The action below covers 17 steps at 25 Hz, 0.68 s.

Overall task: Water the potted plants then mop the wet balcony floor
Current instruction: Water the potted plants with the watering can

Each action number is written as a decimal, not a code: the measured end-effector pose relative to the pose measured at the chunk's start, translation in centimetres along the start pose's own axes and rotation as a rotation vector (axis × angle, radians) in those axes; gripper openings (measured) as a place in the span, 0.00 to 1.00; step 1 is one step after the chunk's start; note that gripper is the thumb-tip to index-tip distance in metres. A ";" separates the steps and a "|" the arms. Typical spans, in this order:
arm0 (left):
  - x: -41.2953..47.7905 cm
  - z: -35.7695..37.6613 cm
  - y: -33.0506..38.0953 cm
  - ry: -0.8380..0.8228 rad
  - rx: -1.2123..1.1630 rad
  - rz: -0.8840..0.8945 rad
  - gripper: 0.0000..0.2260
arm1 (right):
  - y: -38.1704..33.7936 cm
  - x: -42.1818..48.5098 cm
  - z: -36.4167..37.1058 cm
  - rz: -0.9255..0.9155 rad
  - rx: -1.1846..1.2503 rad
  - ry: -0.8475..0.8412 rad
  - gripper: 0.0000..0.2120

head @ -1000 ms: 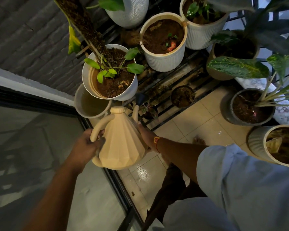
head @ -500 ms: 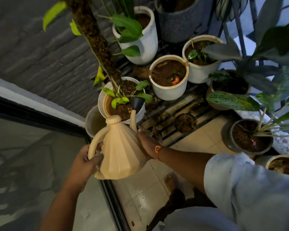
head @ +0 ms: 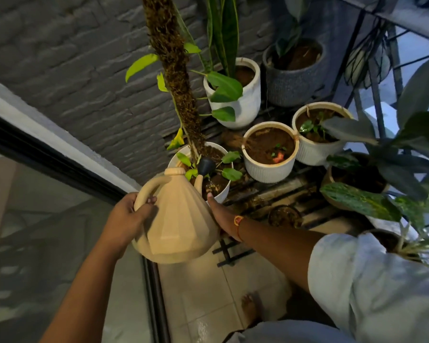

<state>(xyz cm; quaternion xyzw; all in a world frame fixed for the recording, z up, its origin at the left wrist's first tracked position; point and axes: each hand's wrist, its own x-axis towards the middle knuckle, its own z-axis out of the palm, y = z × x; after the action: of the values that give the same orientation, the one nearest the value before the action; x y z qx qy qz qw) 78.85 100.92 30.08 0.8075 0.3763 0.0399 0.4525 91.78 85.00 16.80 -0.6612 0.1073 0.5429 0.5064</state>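
A beige faceted watering can (head: 177, 219) is held up in front of me, tipped forward. My left hand (head: 128, 216) grips its looped handle. My right hand (head: 221, 216) lies flat against the can's right side, fingers straight. The can's black rose (head: 206, 166) hangs over the soil of a white pot (head: 222, 193) with a moss pole (head: 174, 70) and small green leaves. Water drips from the rose onto the soil. A ribbed white pot (head: 270, 170) of bare soil stands just to the right.
Several more potted plants crowd a metal rack (head: 278, 191) to the right and behind, with large leaves (head: 362, 200) hanging over. A grey brick wall (head: 72, 70) is on the left, a glass door (head: 47, 243) below it. The tiled floor (head: 208, 305) shines wet near my bare foot (head: 249, 309).
The can has risen and tipped further forward, its rose now over the moss-pole pot's soil with water coming out. My view has tilted up, showing more pots at the back.
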 end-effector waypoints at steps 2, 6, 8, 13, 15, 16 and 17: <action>0.2 0.7 1.2 0.029 0.026 -0.002 0.08 | -0.3 -0.2 -1.2 0.076 0.051 -0.075 0.42; 0.0 2.6 3.8 0.091 0.076 -0.056 0.12 | -0.7 -0.2 -3.9 0.102 0.061 -0.197 0.43; 0.0 3.5 5.1 0.121 0.080 -0.074 0.14 | -1.0 0.0 -5.1 0.105 0.052 -0.233 0.43; -0.1 5.4 7.8 0.189 0.064 -0.098 0.16 | -2.2 0.2 -7.6 0.064 -0.023 -0.284 0.45; 0.0 5.8 8.8 0.206 0.064 -0.104 0.16 | -2.7 -0.1 -8.2 0.058 -0.035 -0.309 0.45; 0.0 6.0 9.2 0.209 0.061 -0.108 0.16 | -2.9 -0.2 -8.5 0.056 -0.042 -0.320 0.45; 0.1 6.2 9.6 0.210 0.060 -0.114 0.16 | -3.1 -0.4 -8.8 0.053 -0.049 -0.328 0.44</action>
<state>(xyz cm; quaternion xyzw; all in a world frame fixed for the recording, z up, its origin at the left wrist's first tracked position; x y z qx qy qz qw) 86.95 93.71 33.75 0.7892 0.4680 0.0874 0.3879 99.14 79.36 17.93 -0.5727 0.0273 0.6593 0.4864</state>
